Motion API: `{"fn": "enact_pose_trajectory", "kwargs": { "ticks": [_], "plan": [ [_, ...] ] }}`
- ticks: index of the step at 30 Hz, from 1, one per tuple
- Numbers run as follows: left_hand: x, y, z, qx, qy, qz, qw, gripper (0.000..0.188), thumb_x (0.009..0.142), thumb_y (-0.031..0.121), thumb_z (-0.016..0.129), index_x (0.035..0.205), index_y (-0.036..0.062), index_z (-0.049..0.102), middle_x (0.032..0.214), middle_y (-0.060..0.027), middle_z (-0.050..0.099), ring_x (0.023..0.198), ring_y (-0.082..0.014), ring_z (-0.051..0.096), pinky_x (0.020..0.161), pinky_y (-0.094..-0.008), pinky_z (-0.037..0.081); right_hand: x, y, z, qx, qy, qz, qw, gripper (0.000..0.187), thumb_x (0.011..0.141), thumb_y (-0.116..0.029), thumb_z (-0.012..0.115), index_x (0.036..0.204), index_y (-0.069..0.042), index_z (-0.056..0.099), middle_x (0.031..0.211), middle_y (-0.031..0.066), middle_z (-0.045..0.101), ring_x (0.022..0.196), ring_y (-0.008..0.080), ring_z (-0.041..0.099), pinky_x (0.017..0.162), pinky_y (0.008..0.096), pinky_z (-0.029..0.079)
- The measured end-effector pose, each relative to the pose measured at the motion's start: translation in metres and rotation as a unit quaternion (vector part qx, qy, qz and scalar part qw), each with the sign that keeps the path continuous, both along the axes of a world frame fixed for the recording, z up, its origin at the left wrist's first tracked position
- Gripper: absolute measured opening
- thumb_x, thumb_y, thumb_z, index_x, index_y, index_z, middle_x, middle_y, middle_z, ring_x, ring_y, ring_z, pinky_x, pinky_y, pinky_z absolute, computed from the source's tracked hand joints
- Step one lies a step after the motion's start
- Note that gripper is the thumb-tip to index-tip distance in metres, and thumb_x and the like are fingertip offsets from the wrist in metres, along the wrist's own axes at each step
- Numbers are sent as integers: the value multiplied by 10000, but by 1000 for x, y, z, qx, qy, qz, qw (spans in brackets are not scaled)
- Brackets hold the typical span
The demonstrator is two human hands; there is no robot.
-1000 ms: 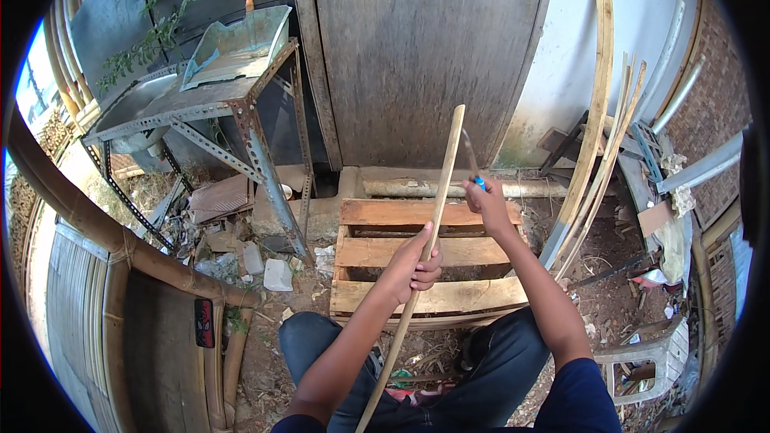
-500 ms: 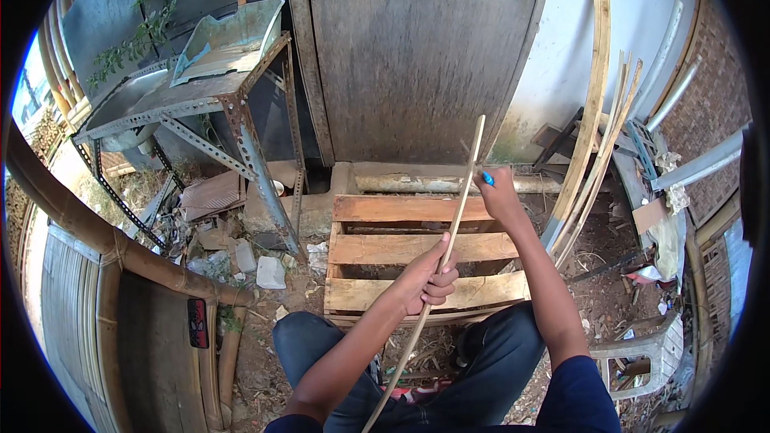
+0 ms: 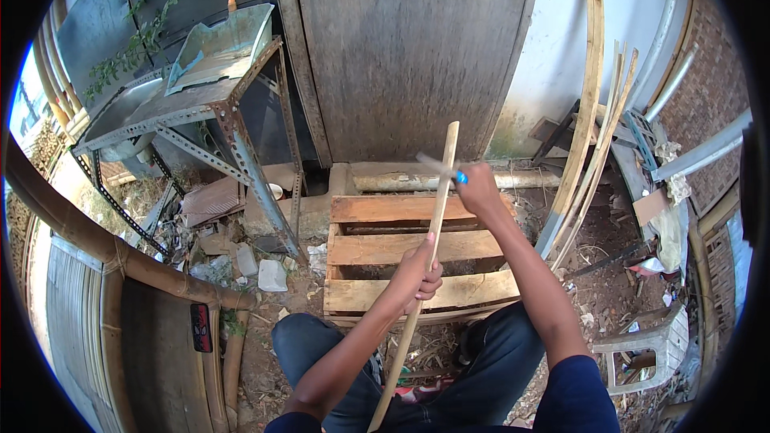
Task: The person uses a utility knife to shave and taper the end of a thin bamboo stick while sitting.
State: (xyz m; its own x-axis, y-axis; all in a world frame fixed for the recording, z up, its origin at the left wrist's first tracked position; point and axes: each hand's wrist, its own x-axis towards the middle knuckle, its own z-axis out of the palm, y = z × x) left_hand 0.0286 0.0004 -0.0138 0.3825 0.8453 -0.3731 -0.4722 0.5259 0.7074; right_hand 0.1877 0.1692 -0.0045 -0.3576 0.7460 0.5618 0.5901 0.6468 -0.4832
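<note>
My left hand [image 3: 419, 271] is wrapped round the middle of a long, pale wooden strip [image 3: 443, 184]. The strip slants from between my knees up past the pallet, and its lower end runs out of the picture. Closed in my right hand [image 3: 480, 192] is a knife [image 3: 434, 163] with a bright blue handle part by the fist. Its blurred blade lies across the strip near the upper end, pointing left. Whether the blade's edge bites into the wood, I cannot tell.
A slatted wooden pallet [image 3: 417, 248] lies on the ground before my knees. Long wooden strips [image 3: 589, 96] lean on the wall at the right. A rusty metal stand [image 3: 241, 144] rises at the left, a bamboo pole [image 3: 160, 261] nearer. A broken plastic chair [image 3: 670, 353] lies at the lower right.
The strip's upper end has shifted left and its wider face now shows. My left hand moved slightly left. My right hand moved left, bringing the knife blade across the strip.
</note>
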Motion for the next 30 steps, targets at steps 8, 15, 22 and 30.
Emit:
{"fn": "enact_pose_trajectory", "kwargs": {
  "ticks": [8,15,22,30],
  "plan": [
    [-2,6,-11,-28,-13,-5,1000,470,954,524,371,753,99,383,502,60,216,370,-25,178,303,-180,134,-2,-14,-13,-75,22,-48,996,267,731,-136,538,577,82,519,596,284,503,573,465,479,564,497,395],
    [-19,8,-1,-2,-27,2,1000,471,956,530,360,751,106,381,510,60,218,375,-33,174,314,-191,136,-22,-52,-14,-110,-45,198,973,219,718,-142,549,600,41,559,590,254,522,575,438,518,545,488,408],
    [-7,3,-3,26,152,91,984,485,950,517,392,756,73,385,511,45,274,357,-40,244,318,-204,166,-20,-26,-31,53,-78,121,988,170,693,-119,543,584,7,575,585,230,536,552,412,540,531,474,433],
    [10,-4,-4,33,96,-14,995,467,951,519,386,785,83,393,525,55,278,375,-26,224,324,-194,173,39,15,-21,-77,84,-134,984,302,747,-177,542,616,91,493,596,298,458,548,441,482,529,462,360]
  ]
}}
